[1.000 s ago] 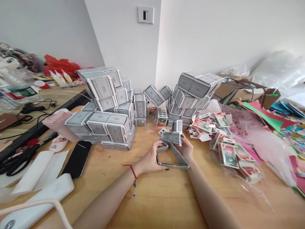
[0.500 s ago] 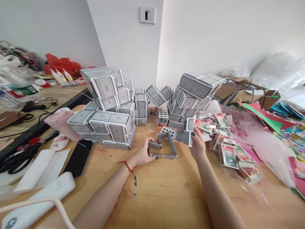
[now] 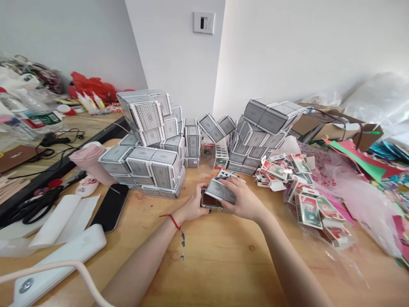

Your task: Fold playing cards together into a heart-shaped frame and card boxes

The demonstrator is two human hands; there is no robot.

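Observation:
My left hand (image 3: 193,207) and my right hand (image 3: 244,199) meet at the middle of the wooden table (image 3: 211,264) around a folded strip of grey-backed playing cards (image 3: 220,191). The left hand's fingers grip the strip's left end. The right hand lies over its top and right side, fingers curled on it. A face-up card (image 3: 224,173) lies just behind the strip. Two big structures of card boxes stand behind: the left structure (image 3: 150,143) and the right structure (image 3: 260,132).
Loose red-and-green card boxes (image 3: 303,192) lie in clear plastic at the right, beside pink wrap and coloured paper (image 3: 361,157). At the left are a black phone (image 3: 111,207), scissors (image 3: 35,207), white paper, a white device (image 3: 60,260) and bottles.
The card strip was open as a bent loop between my hands. My right hand swung in from the right and folded it down; the strip is now closed up compactly under both hands.

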